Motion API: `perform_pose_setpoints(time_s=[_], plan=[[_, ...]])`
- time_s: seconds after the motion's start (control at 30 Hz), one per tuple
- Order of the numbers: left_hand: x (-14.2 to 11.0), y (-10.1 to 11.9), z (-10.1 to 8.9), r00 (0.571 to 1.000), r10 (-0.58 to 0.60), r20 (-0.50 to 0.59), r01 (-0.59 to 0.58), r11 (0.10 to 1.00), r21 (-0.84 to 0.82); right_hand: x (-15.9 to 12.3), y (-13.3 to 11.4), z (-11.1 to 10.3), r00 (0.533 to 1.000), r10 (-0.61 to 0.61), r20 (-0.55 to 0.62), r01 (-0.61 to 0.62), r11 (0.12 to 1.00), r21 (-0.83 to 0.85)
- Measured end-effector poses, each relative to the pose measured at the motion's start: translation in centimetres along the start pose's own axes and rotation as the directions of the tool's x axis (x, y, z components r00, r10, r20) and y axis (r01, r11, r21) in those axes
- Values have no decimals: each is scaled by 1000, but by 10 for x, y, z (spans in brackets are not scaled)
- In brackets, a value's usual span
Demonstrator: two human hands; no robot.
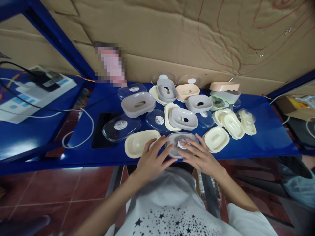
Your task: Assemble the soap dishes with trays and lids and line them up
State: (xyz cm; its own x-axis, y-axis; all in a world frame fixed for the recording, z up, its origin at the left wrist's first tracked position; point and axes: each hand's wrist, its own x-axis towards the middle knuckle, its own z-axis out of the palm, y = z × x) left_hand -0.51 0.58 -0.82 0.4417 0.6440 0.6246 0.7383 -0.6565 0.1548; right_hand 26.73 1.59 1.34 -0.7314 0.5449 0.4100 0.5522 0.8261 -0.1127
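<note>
Fingers (pixel 158 146) spread loose: right hand (pixel 200 157) across a lidded grey dish (pixel 178 136), left hand (pixel 152 160) at its edge. Cream dish (pixel 135 144) beside the left fingers.

A grey dish (pixel 176 151), oval with rounded ends and a smooth rim, lies flat and right way up near the front edge of the blue tabletop (pixel 265 131). A clear, glossy lid (pixel 180 136) appears to cover it, though how snugly it sits cannot be told. A white label (pixel 181 144) with dark print, partly hidden, is near the lid's middle.
</note>
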Motion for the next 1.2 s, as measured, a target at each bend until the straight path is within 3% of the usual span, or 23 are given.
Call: perform_pose_setpoints(time_s=[0.23, 0.43, 0.77, 0.93, 1.0, 1.1, 1.2], plan=[[0, 0, 2, 997, 50, 56, -53, 997, 52, -11, 4, 6, 998, 13, -65, -11, 1000, 22], [1, 1, 1, 996, 70, 47, -73, 995, 72, -13, 10, 4, 998, 43, -44, -37, 993, 113], [2, 1, 2, 999, 48, 27, -49, 998, 39, -16, 5, 8, 997, 70, 23, -71, 997, 20], [1, 7, -18, 996, 63, -57, -62, 998, 19, -20, 7, -5, 984, 172, 44, -170, 984, -45], [4, 0, -32, 994, 36, -108, -37, 999, -3, -24, 7, -7, 978, 204, -35, -205, 978, -27], [17, -28, -49, 991, -25, -128, 30, 999, 39, -31, 4, -1, 950, 250, -187, -248, 968, 35], [40, -70, -56, 992, -123, -7, 122, 980, 158, -35, -1, 13, 930, 289, -228, -294, 956, 15]])
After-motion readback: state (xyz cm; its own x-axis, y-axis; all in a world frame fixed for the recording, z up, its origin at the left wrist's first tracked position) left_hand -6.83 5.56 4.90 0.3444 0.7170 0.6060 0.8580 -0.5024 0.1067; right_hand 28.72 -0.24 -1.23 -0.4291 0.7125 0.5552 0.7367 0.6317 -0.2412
